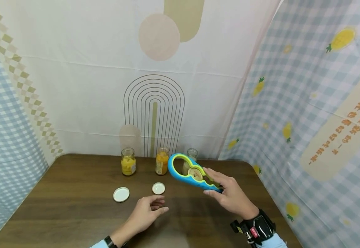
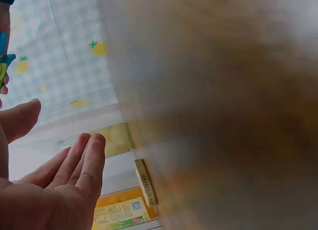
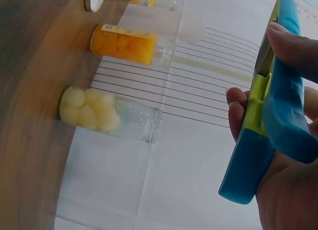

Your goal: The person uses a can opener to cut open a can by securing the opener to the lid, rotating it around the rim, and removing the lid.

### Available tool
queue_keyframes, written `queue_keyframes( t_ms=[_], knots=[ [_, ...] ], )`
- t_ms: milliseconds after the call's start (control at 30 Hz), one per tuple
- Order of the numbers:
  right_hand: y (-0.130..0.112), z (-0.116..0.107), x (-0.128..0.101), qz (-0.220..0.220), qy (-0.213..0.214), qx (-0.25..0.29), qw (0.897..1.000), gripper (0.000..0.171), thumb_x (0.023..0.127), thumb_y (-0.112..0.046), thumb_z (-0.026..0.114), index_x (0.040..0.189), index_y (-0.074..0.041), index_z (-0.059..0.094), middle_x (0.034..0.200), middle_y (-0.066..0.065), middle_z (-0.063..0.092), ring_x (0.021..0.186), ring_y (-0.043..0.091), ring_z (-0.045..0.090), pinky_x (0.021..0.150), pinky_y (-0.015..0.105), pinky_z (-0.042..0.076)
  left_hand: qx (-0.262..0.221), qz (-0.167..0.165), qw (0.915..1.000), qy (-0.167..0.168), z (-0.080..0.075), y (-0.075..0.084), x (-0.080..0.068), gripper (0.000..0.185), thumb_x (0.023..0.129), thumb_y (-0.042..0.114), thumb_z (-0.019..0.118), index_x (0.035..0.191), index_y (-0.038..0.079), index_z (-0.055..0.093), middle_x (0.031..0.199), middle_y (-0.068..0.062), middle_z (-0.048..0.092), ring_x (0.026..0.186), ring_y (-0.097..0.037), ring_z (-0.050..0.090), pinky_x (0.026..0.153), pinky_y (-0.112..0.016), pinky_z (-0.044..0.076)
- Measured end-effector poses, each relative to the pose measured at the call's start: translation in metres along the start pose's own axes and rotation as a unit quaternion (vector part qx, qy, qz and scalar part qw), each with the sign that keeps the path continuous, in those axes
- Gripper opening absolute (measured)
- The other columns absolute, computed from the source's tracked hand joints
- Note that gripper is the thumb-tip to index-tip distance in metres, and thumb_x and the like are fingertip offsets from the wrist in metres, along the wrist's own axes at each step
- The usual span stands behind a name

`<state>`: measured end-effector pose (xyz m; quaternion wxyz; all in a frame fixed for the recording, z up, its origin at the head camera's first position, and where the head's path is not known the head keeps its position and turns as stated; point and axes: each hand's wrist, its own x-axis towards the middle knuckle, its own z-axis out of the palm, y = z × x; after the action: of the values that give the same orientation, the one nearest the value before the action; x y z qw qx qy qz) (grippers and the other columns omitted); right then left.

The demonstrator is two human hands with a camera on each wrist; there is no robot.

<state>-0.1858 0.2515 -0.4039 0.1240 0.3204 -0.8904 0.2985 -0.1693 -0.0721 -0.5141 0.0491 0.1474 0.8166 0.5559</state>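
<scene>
Jars and lids beyond hands.

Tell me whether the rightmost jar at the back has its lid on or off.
Off. The rightmost jar shows a bare open mouth in the right wrist view, pale round pieces inside.

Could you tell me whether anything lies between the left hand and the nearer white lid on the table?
Nothing visible does. The left hand rests open on the table, and only bare wood separates its fingertips from the white lid just beyond them.
</scene>
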Motion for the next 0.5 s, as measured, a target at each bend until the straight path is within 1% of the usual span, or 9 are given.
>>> queue_keyframes(
  t_ms=[67,200,300,367,400,433,467,500],
  knots=[
    [0.001,0.000,-0.001,-0.001,-0.001,0.001,1.000,0.073,0.094,-0.022,0.083,0.160,-0.015,0.051,0.160,0.012,0.057,0.146,0.032,0.057,0.109,0.055,0.056,-0.002,-0.001,1.0000,0.002,0.000,-0.002,-0.002,0.050,0.097,0.027,0.081,0.133,-0.005,0.069,0.122,-0.021,0.077,0.109,-0.031,0.077,0.090,-0.034,0.064],
    [0.004,0.001,-0.002,-0.001,-0.003,0.000,1.000,0.073,0.095,-0.023,0.083,0.160,-0.016,0.051,0.159,0.012,0.057,0.146,0.032,0.057,0.108,0.056,0.056,-0.005,0.001,1.0000,0.007,-0.001,-0.002,-0.004,0.048,0.097,0.026,0.080,0.132,-0.005,0.070,0.121,-0.020,0.077,0.107,-0.028,0.078,0.089,-0.030,0.064],
    [0.004,0.001,-0.002,-0.002,-0.002,0.002,1.000,0.073,0.095,-0.023,0.083,0.160,-0.016,0.051,0.159,0.012,0.057,0.146,0.032,0.058,0.109,0.055,0.056,-0.009,0.004,0.9999,0.006,-0.001,0.002,-0.003,0.048,0.098,0.029,0.079,0.132,-0.004,0.070,0.121,-0.019,0.078,0.107,-0.026,0.078,0.089,-0.027,0.064],
    [0.003,0.002,-0.002,-0.003,-0.002,0.004,1.000,0.073,0.095,-0.023,0.083,0.159,-0.016,0.051,0.159,0.011,0.058,0.145,0.031,0.058,0.109,0.053,0.057,-0.018,0.002,0.9998,-0.001,-0.001,0.007,-0.001,0.048,0.100,0.032,0.077,0.133,-0.004,0.070,0.122,-0.018,0.078,0.108,-0.026,0.078,0.089,-0.026,0.063],
    [0.002,0.003,-0.002,-0.003,-0.002,0.009,1.000,0.073,0.094,-0.023,0.084,0.159,-0.016,0.051,0.159,0.011,0.058,0.145,0.031,0.059,0.109,0.052,0.057,-0.029,0.002,0.9995,-0.007,-0.001,0.010,0.001,0.048,0.102,0.033,0.075,0.133,-0.004,0.070,0.123,-0.018,0.078,0.109,-0.026,0.078,0.089,-0.027,0.064],
    [0.001,0.004,-0.001,-0.003,-0.003,0.012,1.000,0.073,0.094,-0.023,0.084,0.159,-0.016,0.052,0.159,0.011,0.058,0.145,0.031,0.059,0.109,0.050,0.057,-0.051,0.001,0.9986,-0.016,0.000,0.014,0.003,0.048,0.103,0.033,0.072,0.133,-0.005,0.069,0.124,-0.020,0.077,0.111,-0.028,0.077,0.091,-0.029,0.064],
    [0.000,0.005,-0.001,-0.002,-0.004,0.016,1.000,0.073,0.094,-0.022,0.084,0.159,-0.017,0.052,0.159,0.011,0.058,0.145,0.031,0.059,0.109,0.050,0.057,-0.076,-0.002,0.9967,-0.028,0.000,0.018,0.006,0.047,0.105,0.033,0.069,0.134,-0.005,0.069,0.125,-0.022,0.077,0.113,-0.029,0.077,0.093,-0.032,0.064],
    [-0.001,0.006,0.000,-0.001,-0.005,0.021,1.000,0.073,0.093,-0.022,0.084,0.159,-0.018,0.052,0.159,0.011,0.058,0.145,0.031,0.059,0.109,0.049,0.057,-0.109,-0.006,0.9931,-0.044,0.001,0.023,0.009,0.048,0.107,0.033,0.066,0.135,-0.006,0.068,0.127,-0.023,0.076,0.116,-0.031,0.076,0.096,-0.035,0.064]
  ],
)
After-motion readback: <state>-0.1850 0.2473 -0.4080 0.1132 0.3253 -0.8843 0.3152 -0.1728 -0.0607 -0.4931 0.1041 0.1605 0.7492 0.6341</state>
